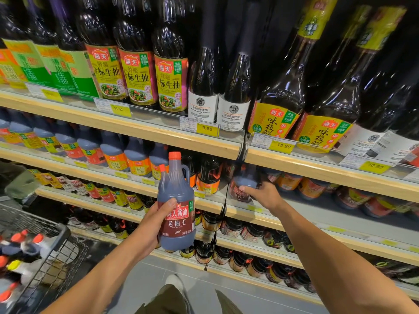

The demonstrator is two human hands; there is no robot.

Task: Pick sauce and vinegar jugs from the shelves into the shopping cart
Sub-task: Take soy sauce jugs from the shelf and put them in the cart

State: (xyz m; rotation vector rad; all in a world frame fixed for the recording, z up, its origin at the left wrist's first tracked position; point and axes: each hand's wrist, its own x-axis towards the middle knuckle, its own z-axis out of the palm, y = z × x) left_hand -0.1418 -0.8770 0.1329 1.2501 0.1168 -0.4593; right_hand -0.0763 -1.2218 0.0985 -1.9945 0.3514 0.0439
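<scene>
I see the left hand (pixel 156 219) holding a sauce jug (pixel 175 200) upright in front of the shelves, thumb on the label, fingers curled round the back. The jug is smooth plastic with a round body, a narrow neck, a small loop handle near the top and an orange-red screw cap; the liquid inside is very dark, and the label is dark red w/ white letters. A smaller cap of the same colour shows just behind its left shoulder.

The right hand (pixel 264 196) is stretched further in, to the right of the first jug and approx. at its shoulder level. It grips a second jug (pixel 242 186) that stands on the shelf board (pixel 226 206), thumb across the front. This jug is blurred, so I cannot read it.

The shelf edges are pale wood w/ clear plastic strips and yellow price tags (pixel 207 128). Above stand tall glossy glass bottles (pixel 169 64).

Lower left is the wire shopping cart (pixel 61 243), well apart from both hands, w/ red-capped jugs (pixel 18 245) inside.
</scene>
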